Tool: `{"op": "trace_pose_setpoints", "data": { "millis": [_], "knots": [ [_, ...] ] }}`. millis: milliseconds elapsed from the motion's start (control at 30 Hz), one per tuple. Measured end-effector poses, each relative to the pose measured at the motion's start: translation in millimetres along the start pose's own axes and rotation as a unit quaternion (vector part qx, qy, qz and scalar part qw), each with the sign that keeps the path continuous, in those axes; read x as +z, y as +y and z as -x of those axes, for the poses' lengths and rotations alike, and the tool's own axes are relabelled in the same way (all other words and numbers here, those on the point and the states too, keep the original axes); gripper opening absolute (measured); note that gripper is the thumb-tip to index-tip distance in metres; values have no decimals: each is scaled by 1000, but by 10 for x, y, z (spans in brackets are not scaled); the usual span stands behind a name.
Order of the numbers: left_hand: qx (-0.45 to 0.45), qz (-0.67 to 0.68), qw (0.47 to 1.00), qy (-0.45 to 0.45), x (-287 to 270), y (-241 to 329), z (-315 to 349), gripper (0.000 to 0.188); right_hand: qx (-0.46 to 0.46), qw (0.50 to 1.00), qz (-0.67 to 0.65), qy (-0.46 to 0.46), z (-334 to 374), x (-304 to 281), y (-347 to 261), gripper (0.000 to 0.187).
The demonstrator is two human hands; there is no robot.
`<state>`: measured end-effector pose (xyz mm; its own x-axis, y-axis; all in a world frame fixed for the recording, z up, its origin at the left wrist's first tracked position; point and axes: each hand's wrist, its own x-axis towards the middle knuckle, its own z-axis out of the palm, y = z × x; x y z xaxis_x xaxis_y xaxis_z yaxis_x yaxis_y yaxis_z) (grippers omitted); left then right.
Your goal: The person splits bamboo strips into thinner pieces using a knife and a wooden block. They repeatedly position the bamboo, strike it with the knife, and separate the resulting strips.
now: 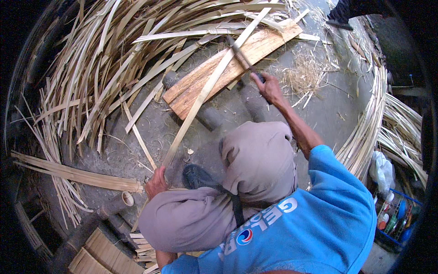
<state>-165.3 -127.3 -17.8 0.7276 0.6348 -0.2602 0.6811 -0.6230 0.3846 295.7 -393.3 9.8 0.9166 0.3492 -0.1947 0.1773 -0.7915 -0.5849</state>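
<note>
A long pale bamboo strip point(199, 100) runs slantwise from beside my left knee up over a thick wooden board point(273, 43). Its near end is in the closed fingers of my left hand point(156, 182), which is partly hidden by the knee. My right hand point(269, 87) is wrapped round the dark handle of a knife point(242, 57). The blade points up and left and crosses the strip above the board. Whether the edge bites into the strip, I cannot tell. A second thin strip point(139, 137) also leads down to my left hand.
A big heap of bamboo strips point(105, 59) covers the far left floor. Fine shavings point(305, 75) lie right of the board. Bundled strips point(365, 137) and a blue crate of bottles point(397, 219) stand at the right. Another person's foot point(340, 23) shows at the far right.
</note>
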Motion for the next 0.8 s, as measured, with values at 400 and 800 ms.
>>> {"op": "trace_pose_setpoints", "data": {
  "millis": [400,800],
  "knots": [
    [-136,203,962,-122,-604,-540,413,36,-24,991,45,121,-976,-287,617,56],
    [32,122,991,-32,-40,907,-627,44,-288,951,-27,-108,1251,670,-162,41]
  ]
}}
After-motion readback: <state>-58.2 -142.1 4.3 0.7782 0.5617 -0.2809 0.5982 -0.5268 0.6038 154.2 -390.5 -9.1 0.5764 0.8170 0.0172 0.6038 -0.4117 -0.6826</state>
